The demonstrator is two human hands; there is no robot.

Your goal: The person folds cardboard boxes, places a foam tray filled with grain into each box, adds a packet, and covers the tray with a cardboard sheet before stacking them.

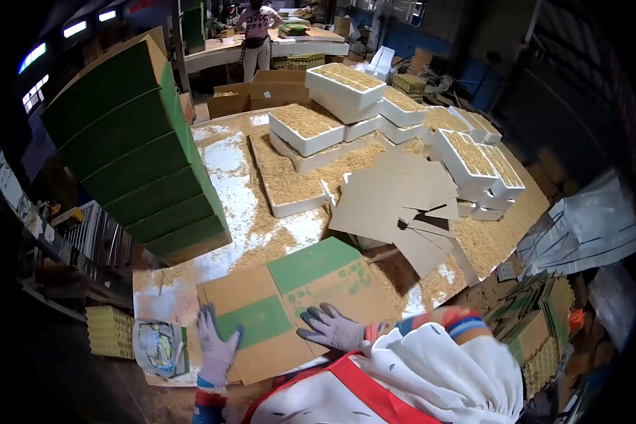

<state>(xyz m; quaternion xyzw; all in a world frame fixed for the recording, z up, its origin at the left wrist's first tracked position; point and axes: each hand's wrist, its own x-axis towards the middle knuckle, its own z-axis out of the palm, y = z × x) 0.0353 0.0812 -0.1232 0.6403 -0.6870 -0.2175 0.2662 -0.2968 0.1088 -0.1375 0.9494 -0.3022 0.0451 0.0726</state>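
Nearest the lens, showed a white sleeve (438, 367) with a red strap (360, 389) beside it. Had, far left, a leaning stack of green cartons (134, 148) on the table (226, 169) strewn with chaff (491, 240). Rested the left hand (215, 346), gloved, open and spread flat, on the left edge of the flattened carton (290, 311) lying at the table's near edge. Rested the right hand (332, 328), fingers open, near the same carton's middle; gripped nothing. Probably called for even pressure from both palms and clean folds along the creases, with chaff brushed from under it. Showed, further right, loose cardboard sheets (403, 198) and white trays (466, 159) of tan filling, well apart from both hands.
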